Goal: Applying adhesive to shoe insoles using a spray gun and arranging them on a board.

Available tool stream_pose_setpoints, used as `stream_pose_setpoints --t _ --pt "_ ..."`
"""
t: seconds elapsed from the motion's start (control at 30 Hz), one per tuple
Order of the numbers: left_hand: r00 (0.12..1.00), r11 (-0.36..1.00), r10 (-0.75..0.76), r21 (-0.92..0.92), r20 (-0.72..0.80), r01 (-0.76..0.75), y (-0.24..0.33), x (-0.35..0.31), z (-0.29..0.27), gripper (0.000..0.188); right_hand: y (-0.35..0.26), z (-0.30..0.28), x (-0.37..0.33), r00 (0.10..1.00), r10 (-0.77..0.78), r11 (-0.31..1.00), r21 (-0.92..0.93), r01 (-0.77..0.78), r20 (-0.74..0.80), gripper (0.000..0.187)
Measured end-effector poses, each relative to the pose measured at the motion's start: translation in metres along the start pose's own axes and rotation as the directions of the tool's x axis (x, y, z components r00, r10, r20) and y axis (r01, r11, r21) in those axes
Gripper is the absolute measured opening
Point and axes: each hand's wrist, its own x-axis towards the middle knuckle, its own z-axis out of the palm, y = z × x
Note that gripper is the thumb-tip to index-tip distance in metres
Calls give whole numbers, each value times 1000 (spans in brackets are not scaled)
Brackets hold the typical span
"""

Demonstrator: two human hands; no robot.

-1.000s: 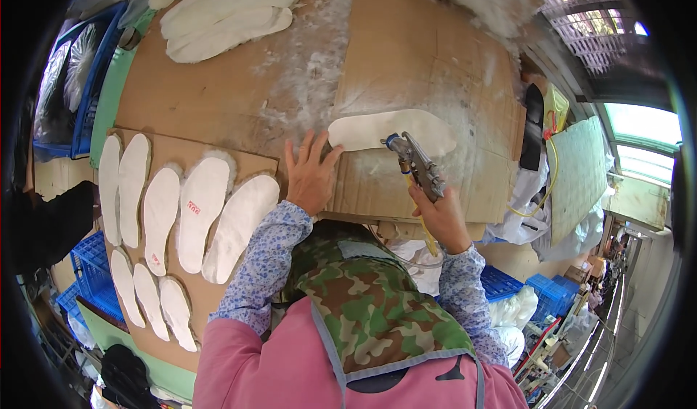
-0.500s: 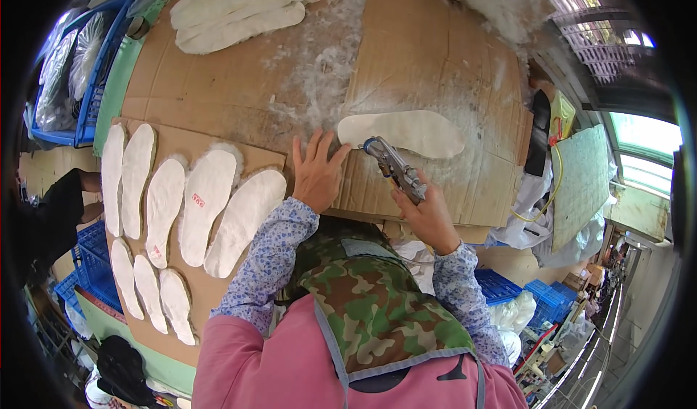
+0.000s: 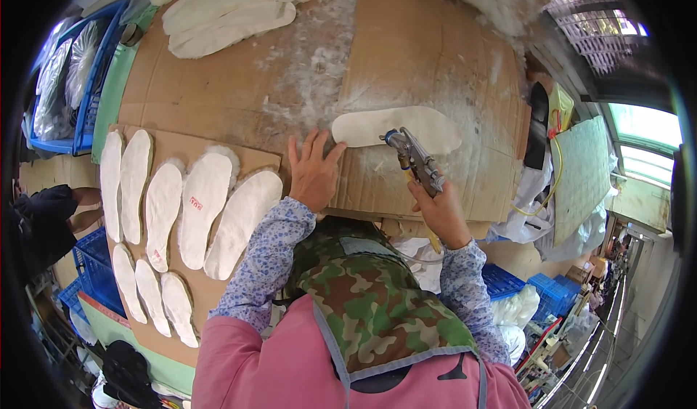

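A cream insole lies flat on the cardboard in front of me. My right hand grips a metal spray gun, its nozzle over the lower edge of that insole. Part of the gun's handle is hidden by the fingers. My left hand rests on the cardboard with fingers spread, its fingertips beside the insole's left end. To the left, several white fluffy-edged insoles are laid out in two rows on a second cardboard sheet.
Stacked insoles lie at the far left of the cardboard-covered table. White fluff is scattered along the middle. A yellow hose hangs at the right. Blue crates stand at the left, near another person's arm.
My right hand has moved the spray gun rightward along the insole, and the gun points more upright. My left hand stays spread in nearly the same spot.
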Motion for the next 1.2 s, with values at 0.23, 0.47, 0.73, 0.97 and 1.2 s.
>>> stream_pose_setpoints --t 0.23,0.47,0.73,0.97,1.2 --pt "1000 1000 -4 -28 -16 3 2 5 3 40 2 -16 -3 995 101 993 69 -99 -26 27" --pt "1000 1000 -5 -1 -6 5 5 10 0 35 17 -36 -2 987 136 986 104 -128 -79 29" --pt "998 999 28 17 -59 -27 7 23 3 25 37 -60 -4 976 132 983 148 -107 -175 25" --pt "990 994 -102 -45 -93 98 6 41 15 39 54 -81 -7 950 162 975 190 -113 -269 23" --pt "958 955 -287 -67 22 287 6 61 17 42 66 -99 -9 927 168 975 197 -105 -336 23"
